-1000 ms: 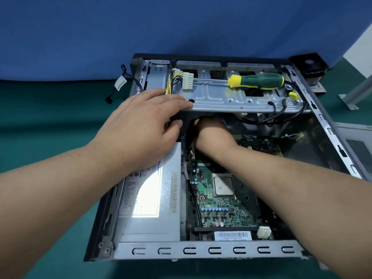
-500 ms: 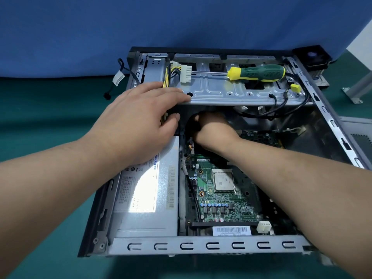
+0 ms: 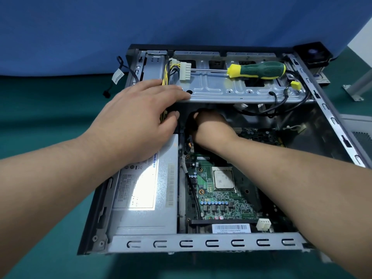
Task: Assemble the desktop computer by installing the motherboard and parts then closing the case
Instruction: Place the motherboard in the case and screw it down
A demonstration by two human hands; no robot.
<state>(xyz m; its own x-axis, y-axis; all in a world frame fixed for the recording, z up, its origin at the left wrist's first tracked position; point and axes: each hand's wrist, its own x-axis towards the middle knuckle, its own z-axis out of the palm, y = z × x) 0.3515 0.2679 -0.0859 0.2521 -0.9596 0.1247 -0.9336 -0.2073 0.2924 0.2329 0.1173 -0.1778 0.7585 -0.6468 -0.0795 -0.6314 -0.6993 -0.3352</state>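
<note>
— Where's the motherboard (image 3: 217,190)?
— Lying inside the open case (image 3: 201,241) on the worktop. Left hand (image 3: 138,119) rests flat on the metal bracket (image 3: 231,91) — right hand (image 3: 209,125) reaches beneath, grip hidden.

This looks like a repair or assembly workshop bench set up for recording. The desk (image 3: 40,109) is covered in a plain teal-green mat, and a blue cloth backdrop (image 3: 181,23) hangs along its far edge. An opened desktop computer case (image 3: 201,243) lies flat in the middle of the desk, its motherboard (image 3: 219,198) and power supply (image 3: 145,198) exposed. A screwdriver (image 3: 259,70) with a green and yellow handle rests on the case's metal drive bracket. Near the far right corner of the desk lies a loose black fan (image 3: 314,52), and beside it stands a metal bracket leg (image 3: 356,87).
</note>
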